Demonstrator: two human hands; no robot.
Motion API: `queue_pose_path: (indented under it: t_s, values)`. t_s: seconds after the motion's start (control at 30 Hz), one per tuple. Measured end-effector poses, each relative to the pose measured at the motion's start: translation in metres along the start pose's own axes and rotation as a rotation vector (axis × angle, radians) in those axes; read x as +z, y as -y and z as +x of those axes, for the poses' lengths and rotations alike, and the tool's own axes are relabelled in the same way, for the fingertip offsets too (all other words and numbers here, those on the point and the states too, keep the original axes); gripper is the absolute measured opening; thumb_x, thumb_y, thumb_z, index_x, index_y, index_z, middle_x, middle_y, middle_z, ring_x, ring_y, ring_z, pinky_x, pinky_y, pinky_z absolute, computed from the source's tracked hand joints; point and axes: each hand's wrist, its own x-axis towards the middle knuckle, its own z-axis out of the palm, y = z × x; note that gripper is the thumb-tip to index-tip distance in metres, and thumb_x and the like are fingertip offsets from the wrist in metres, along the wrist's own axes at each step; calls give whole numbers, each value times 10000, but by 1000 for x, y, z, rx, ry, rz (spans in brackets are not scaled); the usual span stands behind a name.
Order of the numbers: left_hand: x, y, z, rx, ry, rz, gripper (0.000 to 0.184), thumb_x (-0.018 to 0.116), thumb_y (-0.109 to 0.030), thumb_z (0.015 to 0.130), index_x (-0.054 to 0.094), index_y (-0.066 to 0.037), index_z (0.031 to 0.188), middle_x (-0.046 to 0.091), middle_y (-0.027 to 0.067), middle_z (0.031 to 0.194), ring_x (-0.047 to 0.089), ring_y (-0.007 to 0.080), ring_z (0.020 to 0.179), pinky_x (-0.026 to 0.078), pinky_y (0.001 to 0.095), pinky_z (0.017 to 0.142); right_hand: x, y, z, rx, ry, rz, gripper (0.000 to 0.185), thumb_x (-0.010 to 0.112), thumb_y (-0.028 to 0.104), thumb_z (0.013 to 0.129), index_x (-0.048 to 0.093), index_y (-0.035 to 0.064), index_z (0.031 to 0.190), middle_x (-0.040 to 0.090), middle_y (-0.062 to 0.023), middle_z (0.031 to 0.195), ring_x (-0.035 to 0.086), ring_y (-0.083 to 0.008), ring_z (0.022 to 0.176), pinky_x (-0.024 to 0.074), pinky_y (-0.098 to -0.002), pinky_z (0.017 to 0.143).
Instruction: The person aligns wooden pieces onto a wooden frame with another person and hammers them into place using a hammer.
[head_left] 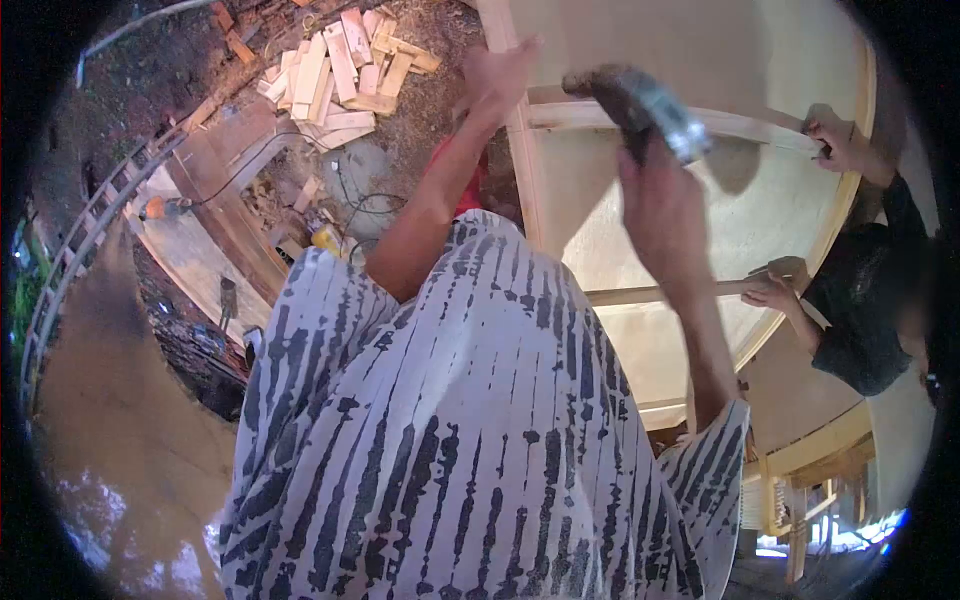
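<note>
My right hand (668, 215) is closed around the handle of a hammer (650, 110), raised above a large wooden panel frame (600, 195). The hammer is smeared by motion. At the frame's near-left edge strip (515, 130), my left hand (495, 85) has its fingers drawn together against the wood. Anything small between those fingers is too blurred to make out. A pale wooden crosspiece (690, 122) runs across the panel behind the hammer, and a second crosspiece (650, 294) lies lower, passing behind my right forearm.
A co-worker in a dark shirt (865, 300) is at the right, with one hand (845, 145) and the other (775, 290) at the crosspieces' ends. Cut wood pieces (345, 65) are piled at upper left. Cables (365, 205) and a yellow tool (327, 238) lie on the ground.
</note>
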Motion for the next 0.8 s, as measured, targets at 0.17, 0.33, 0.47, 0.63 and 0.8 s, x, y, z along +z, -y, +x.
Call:
queue_pose_path:
  t_s: [0.17,0.33,0.47,0.63,0.8]
  values:
    - [14,33,23,-2,-109,342,708,792,-551,705,711,13,1126,753,215,1040,730,375,988,545,480,919,34,-12,12,12,166,-167,271,539,250,1038,545,-18,1074,668,-227,711,700,-424,698,576,-502,616]
    - [10,20,11,62,-38,180,592,790,-463,747,705,22,1075,750,223,986,737,362,941,567,446,850,25,36,-17,-99,-481,75,199,615,199,1003,610,0,1005,676,-216,846,678,-417,710,538,-510,615]
    - [21,44,24,150,-74,100,452,757,-336,796,709,36,1048,751,215,895,746,336,870,574,427,783,107,-25,-16,-86,-90,-214,227,547,194,1022,624,-17,1059,699,-222,901,696,-367,653,562,-451,533]
    - [15,23,18,91,13,98,403,733,-280,799,715,62,1011,752,211,846,750,323,833,568,435,766,17,47,-17,-144,-448,82,299,537,255,1052,603,-34,1012,680,-280,907,654,-479,779,514,-538,649]
    - [14,10,7,50,-85,9,418,722,-286,796,716,66,1020,751,230,869,750,356,846,566,456,769,131,-33,-6,91,-130,-88,268,579,231,1011,590,-10,1127,671,-240,740,704,-404,686,587,-476,578]
